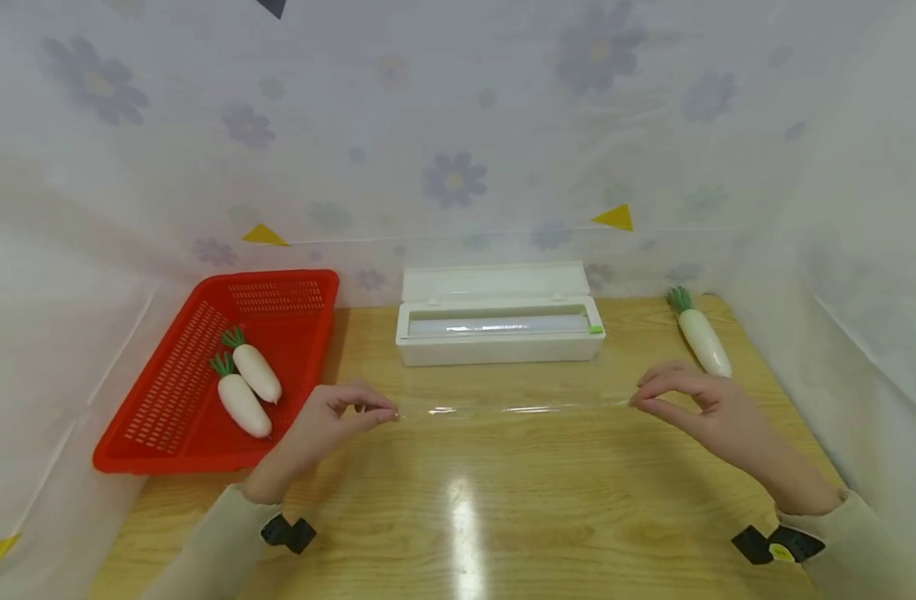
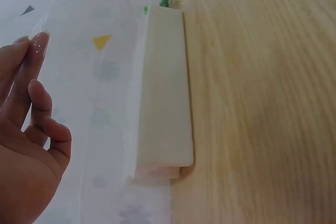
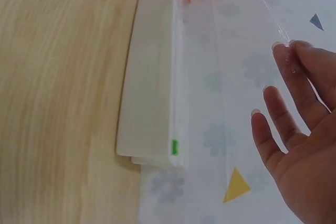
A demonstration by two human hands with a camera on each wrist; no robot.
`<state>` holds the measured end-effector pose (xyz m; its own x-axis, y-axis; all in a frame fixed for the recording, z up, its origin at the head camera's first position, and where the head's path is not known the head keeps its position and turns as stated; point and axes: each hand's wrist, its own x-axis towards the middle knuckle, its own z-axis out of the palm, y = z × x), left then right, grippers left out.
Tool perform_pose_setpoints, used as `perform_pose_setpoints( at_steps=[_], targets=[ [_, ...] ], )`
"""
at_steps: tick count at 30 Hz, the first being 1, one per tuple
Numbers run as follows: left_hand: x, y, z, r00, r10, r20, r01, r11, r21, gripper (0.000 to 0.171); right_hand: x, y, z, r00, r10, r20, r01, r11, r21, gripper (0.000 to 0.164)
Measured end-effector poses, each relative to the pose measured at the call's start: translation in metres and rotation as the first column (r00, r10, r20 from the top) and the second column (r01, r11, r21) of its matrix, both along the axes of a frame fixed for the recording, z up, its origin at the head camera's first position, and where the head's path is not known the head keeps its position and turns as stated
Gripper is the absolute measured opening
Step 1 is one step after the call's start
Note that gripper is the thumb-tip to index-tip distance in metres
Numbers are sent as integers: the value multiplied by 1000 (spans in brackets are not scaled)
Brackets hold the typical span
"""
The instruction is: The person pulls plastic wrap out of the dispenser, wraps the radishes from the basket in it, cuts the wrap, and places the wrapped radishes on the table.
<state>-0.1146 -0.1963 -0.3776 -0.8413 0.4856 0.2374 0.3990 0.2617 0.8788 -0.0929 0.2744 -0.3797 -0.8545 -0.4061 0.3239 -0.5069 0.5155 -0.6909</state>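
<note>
A clear sheet of cling film [image 1: 533,409] stretches between both hands over the wooden table, its glossy edge catching the light. My left hand [image 1: 326,421] pinches one end between thumb and index finger; my right hand [image 1: 716,412] pinches the other end likewise. In both wrist views the film shows at the fingertips, and the remaining fingers are loosely bent. Just beyond the film stands a white cling film box [image 1: 503,352], lid [image 1: 495,283] raised, with a film roll [image 1: 495,326] inside. Past my right hand lies a glossy white radish [image 1: 703,340] with a green top.
At the left, a red plastic basket [image 1: 307,333] holds two white radishes [image 1: 243,406] with green tops, close beside my left forearm. Pale floral sheeting [image 1: 458,125] hangs behind the table and at both sides.
</note>
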Motion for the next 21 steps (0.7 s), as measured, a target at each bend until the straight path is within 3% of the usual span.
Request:
perform_pose_setpoints(
  at_steps=[3, 8, 12, 15, 18, 21],
  targets=[
    [5, -1, -14, 999, -36, -33, 35, 999, -41, 10, 5, 0, -14, 993, 90, -72, -90, 996, 14, 38],
    [9, -7, -49, 989, -132, -59, 128, 989, -70, 14, 8, -4, -38, 955, 230, -189, -241, 970, -39, 49],
    [8, -10, -76, 982, -167, -88, 155, 979, -134, 19, 7, -2, -61, 934, 282, -218, -290, 957, -4, 52],
    [8, -9, -91, 974, -177, -141, 144, 966, -215, 19, 5, 1, -79, 934, 296, -202, -281, 955, 98, 46],
    [8, -7, -102, 947, -195, -255, 108, 942, -318, 16, 3, 0, -94, 929, 314, -197, -272, 938, 214, 33],
    [6, -4, -111, 884, -234, -404, 63, 917, -394, 14, 2, -1, -105, 920, 325, -218, -254, 919, 301, 23]
  ],
)
